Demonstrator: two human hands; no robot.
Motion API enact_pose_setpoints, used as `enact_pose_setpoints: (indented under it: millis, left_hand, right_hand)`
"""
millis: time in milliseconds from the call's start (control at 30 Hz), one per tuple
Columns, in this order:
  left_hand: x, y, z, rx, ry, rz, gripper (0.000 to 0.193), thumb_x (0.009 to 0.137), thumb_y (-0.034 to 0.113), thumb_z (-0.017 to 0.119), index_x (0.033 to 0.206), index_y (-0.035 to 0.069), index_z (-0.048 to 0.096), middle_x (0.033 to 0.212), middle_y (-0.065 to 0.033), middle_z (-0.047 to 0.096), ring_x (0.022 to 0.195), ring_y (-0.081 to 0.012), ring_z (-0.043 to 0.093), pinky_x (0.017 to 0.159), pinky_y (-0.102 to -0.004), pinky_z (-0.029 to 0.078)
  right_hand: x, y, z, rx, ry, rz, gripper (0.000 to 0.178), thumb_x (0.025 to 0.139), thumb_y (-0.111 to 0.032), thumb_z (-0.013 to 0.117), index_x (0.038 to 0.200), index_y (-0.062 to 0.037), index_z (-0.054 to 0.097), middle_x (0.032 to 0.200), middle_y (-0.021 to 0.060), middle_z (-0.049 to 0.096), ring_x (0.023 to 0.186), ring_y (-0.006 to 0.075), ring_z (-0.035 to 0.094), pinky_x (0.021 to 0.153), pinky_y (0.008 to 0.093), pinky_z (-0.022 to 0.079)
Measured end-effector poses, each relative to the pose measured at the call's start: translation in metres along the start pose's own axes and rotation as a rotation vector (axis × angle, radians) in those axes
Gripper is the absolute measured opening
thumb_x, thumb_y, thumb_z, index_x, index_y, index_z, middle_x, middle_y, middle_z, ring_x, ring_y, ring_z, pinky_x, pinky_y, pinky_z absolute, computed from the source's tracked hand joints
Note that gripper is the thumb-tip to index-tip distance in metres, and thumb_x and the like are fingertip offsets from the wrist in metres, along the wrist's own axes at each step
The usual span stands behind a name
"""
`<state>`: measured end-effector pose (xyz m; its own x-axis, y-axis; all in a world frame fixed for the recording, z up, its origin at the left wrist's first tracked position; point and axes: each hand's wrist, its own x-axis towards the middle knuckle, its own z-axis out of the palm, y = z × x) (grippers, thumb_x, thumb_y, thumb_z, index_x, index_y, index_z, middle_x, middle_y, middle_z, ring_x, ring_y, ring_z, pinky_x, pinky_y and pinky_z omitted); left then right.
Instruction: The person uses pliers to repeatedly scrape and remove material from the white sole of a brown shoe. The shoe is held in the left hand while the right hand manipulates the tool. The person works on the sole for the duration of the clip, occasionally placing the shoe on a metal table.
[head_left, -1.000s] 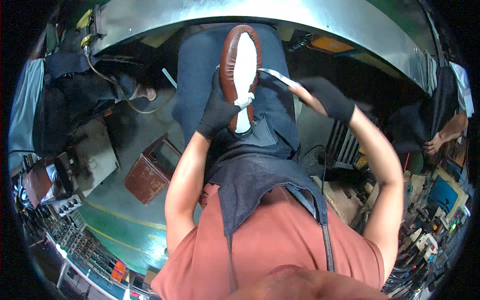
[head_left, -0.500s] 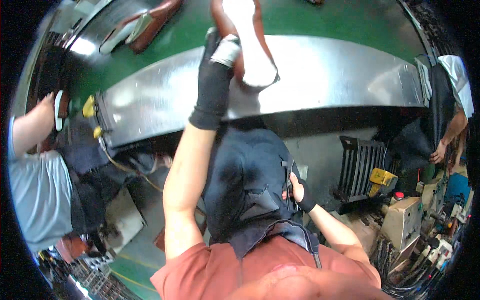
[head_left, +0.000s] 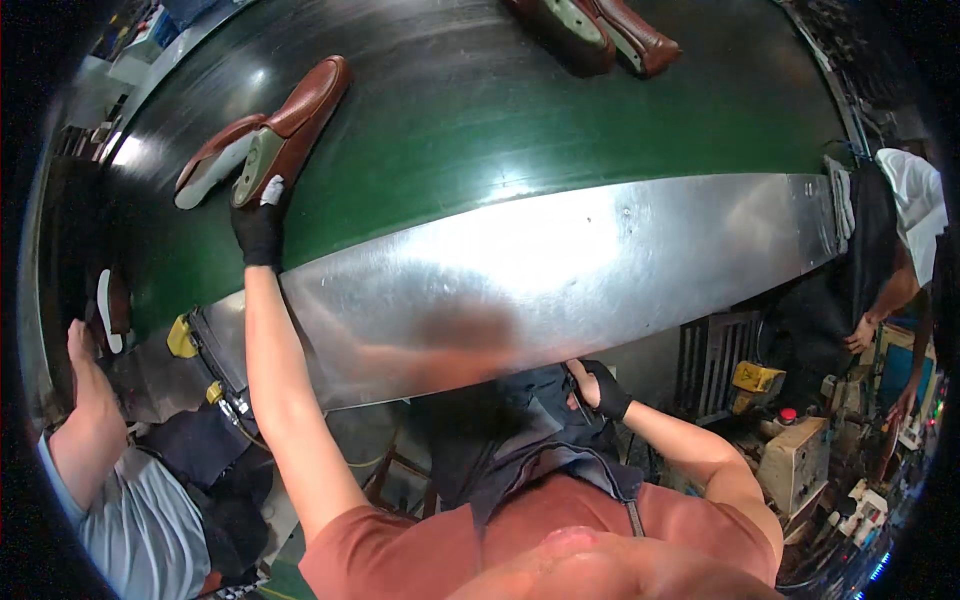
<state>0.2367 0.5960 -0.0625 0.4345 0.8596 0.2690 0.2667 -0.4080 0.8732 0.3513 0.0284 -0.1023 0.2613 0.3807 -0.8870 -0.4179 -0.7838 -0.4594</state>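
Observation:
My left hand (head_left: 260, 228), in a black fingerless glove with white-wrapped fingertips, reaches far left over the green surface. Its fingers close around the heel end of a brown leather shoe (head_left: 305, 108), where a pale green shoe last shows. Against that shoe lies a second brown shoe (head_left: 222, 150), its whitish inside or sole facing sideways. Low at my lap, my right hand (head_left: 594, 390) wears a black glove. Its fingers are curled around something dark and thin at the apron, too hidden to name.
A shiny metal ledge (head_left: 500, 260) runs between me and the green belt-like surface (head_left: 430, 170). Two more brown shoes (head_left: 600, 40) lie at the far side. Co-workers sit left and right. A yellow fitting (head_left: 755, 380) and a machine box with a red button (head_left: 790, 440) stand right.
My left hand has let go of a brown shoe held over the ledge and moved left onto another. At the far side two shoes now show. My view has tilted; the right hand stays low.

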Motion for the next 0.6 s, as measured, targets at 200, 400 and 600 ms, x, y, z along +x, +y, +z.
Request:
enact_pose_setpoints:
  millis: [200, 400, 600]
  left_hand:
    - [0.028, 0.000, 0.008, -0.683, -0.256, -0.511, 0.051, 0.091, 0.041, 0.049, 0.128, 0.006, 0.045, 0.117, -0.0084, 0.055, 0.101, -0.0188, 0.054, 0.084, -0.0329, 0.046]
    - [-0.032, 0.055, 0.090, 0.298, -0.016, -0.116, 0.078, 0.064, 0.041, 0.077, 0.118, -0.005, 0.046, 0.113, -0.0213, 0.055, 0.105, -0.0326, 0.055, 0.089, -0.0397, 0.043]
    - [-0.049, 0.138, 0.107, 0.119, -0.031, -0.433, 0.062, 0.069, 0.043, 0.073, 0.109, -0.001, 0.054, 0.109, -0.0162, 0.059, 0.096, -0.0273, 0.059, 0.084, -0.0364, 0.047]
  right_hand:
    - [-0.003, -0.006, 0.002, 0.133, 0.022, -0.007, 0.057, 0.096, -0.045, 0.034, 0.092, 0.0066, 0.056, 0.058, 0.0127, 0.057, 0.046, 0.0190, 0.058, 0.047, 0.0313, 0.048]
    - [-0.013, 0.005, 0.004, 0.080, 0.075, -0.025, 0.062, 0.095, -0.050, 0.034, 0.077, 0.0049, 0.057, 0.054, 0.0116, 0.056, 0.045, 0.0190, 0.057, 0.047, 0.0303, 0.047]
    - [-0.030, 0.037, 0.006, 0.002, 0.046, -0.029, 0.066, 0.094, -0.052, 0.031, 0.077, 0.0050, 0.059, 0.053, 0.0121, 0.057, 0.045, 0.0191, 0.058, 0.048, 0.0311, 0.048]
